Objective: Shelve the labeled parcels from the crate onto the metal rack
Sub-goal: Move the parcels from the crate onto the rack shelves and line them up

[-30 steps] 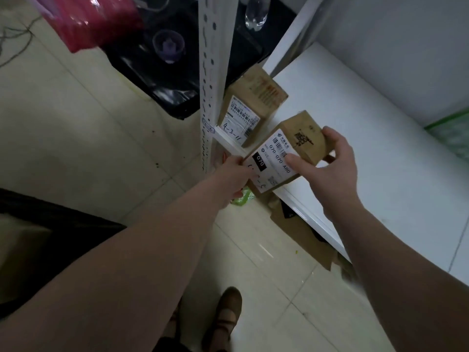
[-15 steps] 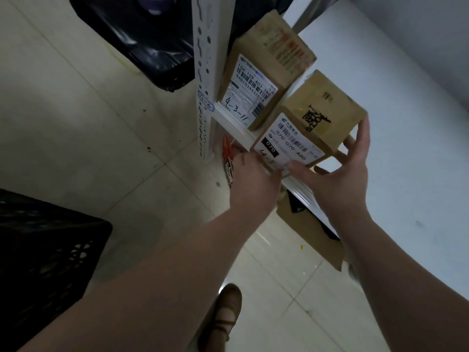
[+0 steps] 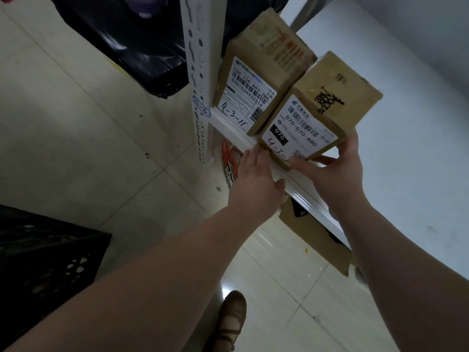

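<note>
Your L hand [image 3: 256,184]: fingers straight, pressed together, tips at the parcel's [image 3: 304,125] lower-left corner. R hand [image 3: 337,174] pinches it, thumb on the label, fingers round the right side. Parcel's at the shelf [image 3: 411,153] front edge, just beside the 2nd parcel [image 3: 256,80].

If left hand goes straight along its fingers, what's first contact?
Likely the lower corner of the 070 parcel, gripped by the right hand, at the fingertips of the left hand. The shelf lip sits close beneath; depth unclear, so it could come first.

2 parcels side by side: one [image 3: 253,80] left, other [image 3: 319,107] right, on shelf [image 3: 406,148] edge; crate [image 3: 45,255] lower left.
</note>
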Demonstrator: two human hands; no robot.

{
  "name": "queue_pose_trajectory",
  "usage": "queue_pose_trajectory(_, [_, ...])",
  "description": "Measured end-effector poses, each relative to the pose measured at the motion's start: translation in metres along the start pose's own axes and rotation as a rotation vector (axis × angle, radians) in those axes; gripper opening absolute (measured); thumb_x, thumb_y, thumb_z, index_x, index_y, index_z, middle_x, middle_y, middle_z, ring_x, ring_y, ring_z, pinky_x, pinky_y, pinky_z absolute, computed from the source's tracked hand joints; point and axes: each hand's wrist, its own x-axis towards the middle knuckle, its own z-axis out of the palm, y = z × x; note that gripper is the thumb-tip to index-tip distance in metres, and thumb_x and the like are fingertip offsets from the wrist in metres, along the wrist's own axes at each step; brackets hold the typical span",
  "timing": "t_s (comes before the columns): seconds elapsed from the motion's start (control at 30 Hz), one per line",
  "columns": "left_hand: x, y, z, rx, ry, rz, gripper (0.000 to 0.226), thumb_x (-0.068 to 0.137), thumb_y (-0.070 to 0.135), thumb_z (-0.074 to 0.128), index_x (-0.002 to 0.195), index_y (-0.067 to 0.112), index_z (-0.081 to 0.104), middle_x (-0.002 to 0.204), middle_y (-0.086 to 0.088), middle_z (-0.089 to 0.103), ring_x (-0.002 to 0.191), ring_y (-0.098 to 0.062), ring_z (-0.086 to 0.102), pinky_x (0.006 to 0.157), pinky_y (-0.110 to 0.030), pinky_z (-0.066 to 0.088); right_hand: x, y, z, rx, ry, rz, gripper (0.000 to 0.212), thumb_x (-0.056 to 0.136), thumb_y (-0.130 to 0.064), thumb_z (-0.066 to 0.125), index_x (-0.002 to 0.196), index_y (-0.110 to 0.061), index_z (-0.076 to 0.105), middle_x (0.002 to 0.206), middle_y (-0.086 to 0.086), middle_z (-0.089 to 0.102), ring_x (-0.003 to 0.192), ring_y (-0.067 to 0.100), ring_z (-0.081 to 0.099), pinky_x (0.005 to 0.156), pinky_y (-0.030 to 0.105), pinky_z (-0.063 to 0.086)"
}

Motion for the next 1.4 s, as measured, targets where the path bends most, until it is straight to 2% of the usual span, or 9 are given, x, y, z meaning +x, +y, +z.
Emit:
queue_pose_trajectory(0.43, [0.005,-0.004,-0.004,0.041,-0.009,-0.005,0.065,0.082,0.020,0.067,0.136,-0.003,0.040,0.145,-0.020,0.039,0.139,-0.036,0.030,0.113,-0.048,0.029,0.006,-0.002,0.005,0.014,-0.062,0.059,0.101,0.062,-0.028,0.090,0.146,-0.029,0.034,0.134,-0.012,0.058,0.102,0.012,0.068,0.086,0.040,0.059])
queue_pose_trajectory(0.63, [0.002,0.002,-0.015,0.056,-0.028,-0.025,0.063,0.083,0.016,0.065,0.137,-0.003,0.039,0.141,-0.018,0.044,0.135,-0.031,0.036,0.112,-0.041,0.034,-0.002,-0.006,0.005,-0.030,-0.107,0.163,0.121,0.054,-0.038,0.087,0.153,-0.034,0.018,0.152,-0.008,0.043,0.106,0.015,0.068,0.092,0.044,0.055])
queue_pose_trajectory(0.7, [-0.003,0.009,-0.024,0.051,-0.068,-0.056,0.057,0.085,0.011,0.060,0.137,-0.001,0.041,0.133,-0.015,0.049,0.128,-0.027,0.042,0.105,-0.034,0.040,-0.009,-0.010,0.002,-0.039,-0.068,0.212,0.116,0.067,-0.021,0.086,0.156,-0.032,0.012,0.158,-0.004,0.034,0.100,0.012,0.067,0.084,0.033,0.053])
queue_pose_trajectory(0.8, [-0.017,0.018,-0.039,0.049,-0.173,-0.103,0.040,0.087,0.011,0.054,0.127,0.007,0.051,0.111,-0.009,0.055,0.102,-0.024,0.054,0.074,-0.027,0.042,-0.030,-0.022,0.000,-0.085,0.009,0.299,0.104,0.078,-0.014,0.079,0.157,-0.021,0.012,0.155,0.001,0.038,0.079,0.004,0.059,0.083,0.027,0.046])
queue_pose_trajectory(0.9, [-0.035,0.030,-0.063,0.022,-0.239,-0.144,0.025,0.089,0.013,0.050,0.111,0.012,0.061,0.093,-0.002,0.055,0.081,-0.017,0.052,0.069,-0.025,0.038,-0.054,-0.034,0.000,-0.051,-0.012,0.343,0.089,0.079,-0.018,0.077,0.153,-0.021,0.027,0.142,0.003,0.051,0.100,0.023,0.065,0.079,0.033,0.054])
queue_pose_trajectory(1.0, [-0.049,0.044,-0.095,0.090,-0.312,-0.236,0.022,0.091,0.016,0.048,0.108,0.017,0.062,0.094,-0.001,0.059,0.080,-0.017,0.053,0.067,-0.025,0.040,-0.073,-0.055,-0.003,-0.038,-0.065,0.340,0.071,0.081,-0.018,0.074,0.145,-0.020,0.042,0.129,0.002,0.057,0.106,0.027,0.064,0.087,0.038,0.054])
queue_pose_trajectory(1.23, [-0.069,0.080,-0.154,0.140,-0.367,-0.281,0.027,0.096,0.015,0.044,0.116,0.007,0.060,0.108,-0.009,0.065,0.096,-0.023,0.063,0.077,-0.031,0.053,-0.054,-0.108,-0.034,-0.039,0.081,0.273,0.104,0.072,-0.021,0.083,0.155,-0.023,0.019,0.144,0.015,0.044,0.126,0.033,0.051,0.100,0.050,0.049])
queue_pose_trajectory(1.33, [-0.063,0.089,-0.162,0.128,-0.325,-0.279,0.030,0.097,0.015,0.043,0.122,0.009,0.058,0.117,-0.009,0.062,0.102,-0.023,0.060,0.081,-0.028,0.049,-0.036,-0.123,-0.046,-0.171,0.034,0.162,0.100,0.077,-0.018,0.081,0.155,-0.028,0.018,0.147,0.015,0.040,0.129,0.029,0.045,0.097,0.042,0.048])
queue_pose_trajectory(1.4, [-0.059,0.089,-0.161,0.106,-0.303,-0.289,0.028,0.098,0.016,0.044,0.121,0.011,0.059,0.116,-0.006,0.061,0.094,-0.018,0.056,0.070,-0.022,0.044,-0.028,-0.126,-0.048,-0.291,-0.028,0.081,0.090,0.080,-0.016,0.077,0.153,-0.028,0.027,0.146,0.014,0.039,0.130,0.031,0.044,0.101,0.044,0.047])
